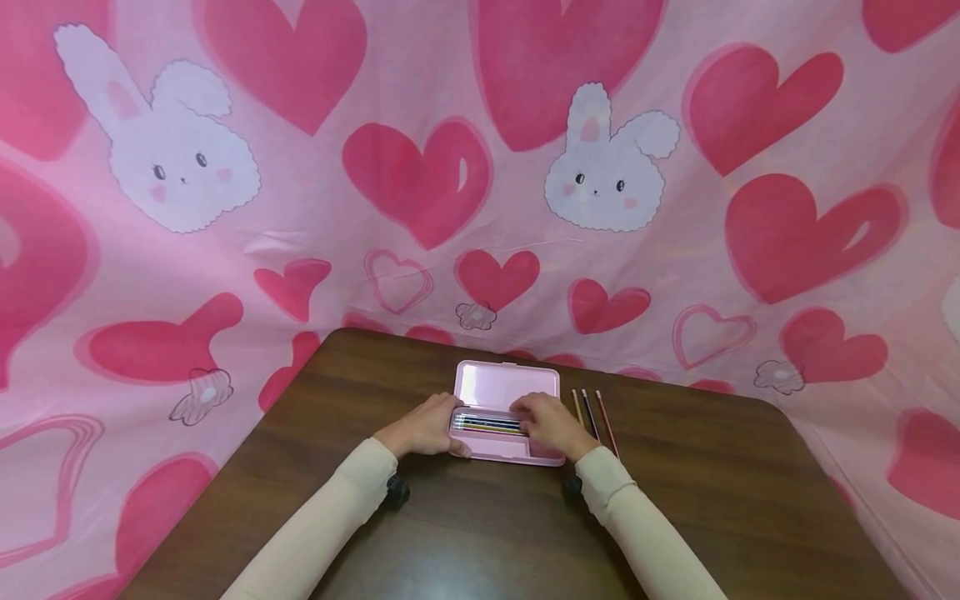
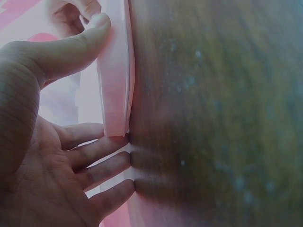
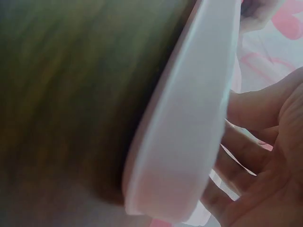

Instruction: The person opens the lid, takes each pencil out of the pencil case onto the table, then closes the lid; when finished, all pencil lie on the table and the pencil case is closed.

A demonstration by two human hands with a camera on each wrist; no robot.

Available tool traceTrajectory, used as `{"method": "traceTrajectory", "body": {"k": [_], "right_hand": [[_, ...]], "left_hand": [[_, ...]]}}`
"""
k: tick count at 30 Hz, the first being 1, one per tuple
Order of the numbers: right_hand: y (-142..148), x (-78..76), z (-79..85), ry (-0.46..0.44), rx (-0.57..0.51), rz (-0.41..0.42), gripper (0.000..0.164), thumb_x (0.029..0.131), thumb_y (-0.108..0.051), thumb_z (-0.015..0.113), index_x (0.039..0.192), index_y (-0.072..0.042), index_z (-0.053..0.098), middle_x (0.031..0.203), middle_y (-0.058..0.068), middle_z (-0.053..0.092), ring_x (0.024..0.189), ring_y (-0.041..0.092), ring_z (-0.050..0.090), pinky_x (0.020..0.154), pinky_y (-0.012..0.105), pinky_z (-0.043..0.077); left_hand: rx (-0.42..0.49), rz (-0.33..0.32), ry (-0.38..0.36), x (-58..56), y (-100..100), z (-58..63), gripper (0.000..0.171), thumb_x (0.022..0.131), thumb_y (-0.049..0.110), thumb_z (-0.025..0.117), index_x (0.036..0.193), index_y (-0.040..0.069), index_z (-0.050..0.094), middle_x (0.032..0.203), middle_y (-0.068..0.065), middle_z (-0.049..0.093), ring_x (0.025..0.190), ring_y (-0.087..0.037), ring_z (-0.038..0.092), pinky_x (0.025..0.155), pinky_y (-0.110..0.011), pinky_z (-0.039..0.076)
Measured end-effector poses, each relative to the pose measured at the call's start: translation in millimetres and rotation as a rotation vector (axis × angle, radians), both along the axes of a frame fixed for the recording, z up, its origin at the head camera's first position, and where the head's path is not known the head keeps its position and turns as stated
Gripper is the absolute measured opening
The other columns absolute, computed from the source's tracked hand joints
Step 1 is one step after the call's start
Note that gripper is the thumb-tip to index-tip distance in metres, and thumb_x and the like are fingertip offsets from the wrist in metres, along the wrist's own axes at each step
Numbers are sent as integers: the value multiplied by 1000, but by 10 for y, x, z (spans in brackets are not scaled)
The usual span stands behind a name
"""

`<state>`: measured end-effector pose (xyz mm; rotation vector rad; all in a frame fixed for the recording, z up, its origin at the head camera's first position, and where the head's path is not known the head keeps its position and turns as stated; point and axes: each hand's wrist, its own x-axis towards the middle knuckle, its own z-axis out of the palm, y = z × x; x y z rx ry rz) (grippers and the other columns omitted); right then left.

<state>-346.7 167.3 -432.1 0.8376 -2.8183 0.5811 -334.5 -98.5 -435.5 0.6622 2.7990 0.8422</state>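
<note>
A pink pencil case (image 1: pixel 491 451) lies on the table with its lid (image 1: pixel 517 382) open toward the back. Inside, several pencils (image 1: pixel 480 424) lie side by side in the long rear compartment. My left hand (image 1: pixel 427 425) holds the case's left end: the thumb (image 2: pixel 83 46) presses its front wall, and the other fingers (image 2: pixel 106 177) reach along the end. Over the right half of the case, my right hand (image 1: pixel 555 423) dips its fingers in among the pencils. In the right wrist view, the case wall (image 3: pixel 184 123) hides those fingertips, so I cannot tell whether they pinch a pencil.
To the right of the case, a yellow pencil (image 1: pixel 576 403), a dark pencil (image 1: pixel 590 410) and a red pencil (image 1: pixel 606 419) lie on the brown wooden table (image 1: pixel 720 492). Behind the table hangs a pink cloth (image 1: pixel 420 275) with hearts and rabbits.
</note>
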Motion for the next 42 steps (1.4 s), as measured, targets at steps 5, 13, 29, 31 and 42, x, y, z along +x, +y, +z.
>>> {"method": "traceTrajectory", "body": {"k": [5,13,29,31,42], "right_hand": [[-46,49,25,13,12,-1,17,85,-5,77,101,-9,77,97,3,74,93,19,64,91,42,56],[-82,77,37,-136,25,-37,22,89,-8,75,111,-10,77,105,4,77,93,18,67,98,45,56],[-142,82,55,-141,79,-43,20,86,-5,78,104,-10,77,98,3,73,88,18,61,97,43,56],[-147,76,52,-134,74,-45,18,85,-4,78,102,-11,76,96,3,73,87,18,60,95,43,57],[-168,63,31,-110,23,-33,17,84,3,74,95,-9,73,90,2,71,83,16,56,85,40,54]], "left_hand": [[3,1,0,-6,0,-8,86,71,46,90,136,3,53,131,-11,58,120,-25,52,111,-48,45],[-2,-4,-2,-8,-6,-10,85,71,47,90,135,4,53,130,-10,57,119,-24,52,110,-47,45],[0,-7,9,-11,7,-2,86,72,45,90,136,1,53,130,-12,58,120,-25,52,111,-46,45],[2,-8,6,-17,1,-4,86,73,45,89,137,1,52,130,-12,58,120,-25,52,110,-46,45],[-7,-24,10,-39,-3,-21,84,73,46,88,136,3,53,129,-10,58,119,-24,51,108,-47,45]]}}
